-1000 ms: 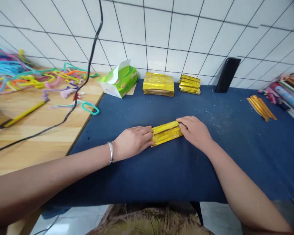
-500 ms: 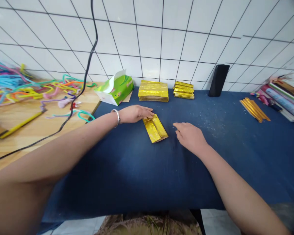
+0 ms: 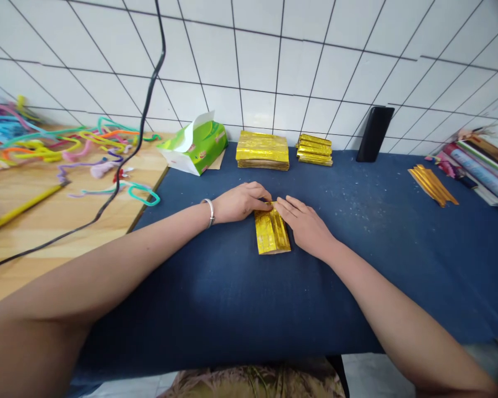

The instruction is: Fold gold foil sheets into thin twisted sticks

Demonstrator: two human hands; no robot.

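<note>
A small folded sheet of gold foil paper point(image 3: 269, 235) lies on the dark blue cloth in front of me, with creases running along its length. My left hand point(image 3: 244, 200), a silver bangle at its wrist, has its fingers and thumb closed at the paper's far edge. On the right side, my right hand point(image 3: 307, 224) lies low with its fingers stretched out, their tips touching the paper's upper right corner. The fingers cover part of the far edge.
Along the tiled wall stand a gold paper stack point(image 3: 262, 150), folded gold strips point(image 3: 314, 150), a green tissue pack point(image 3: 203, 146) and a black phone point(image 3: 374, 134). Gold strips point(image 3: 432, 185) lie at right. Pipe cleaners point(image 3: 78, 143) cover the left wooden board; a black cable point(image 3: 143, 121) hangs before it.
The gold paper has turned more upright and shifted slightly right. My right hand has moved left onto its edge. My left hand has moved right, its fingers now curled at the far edge.
</note>
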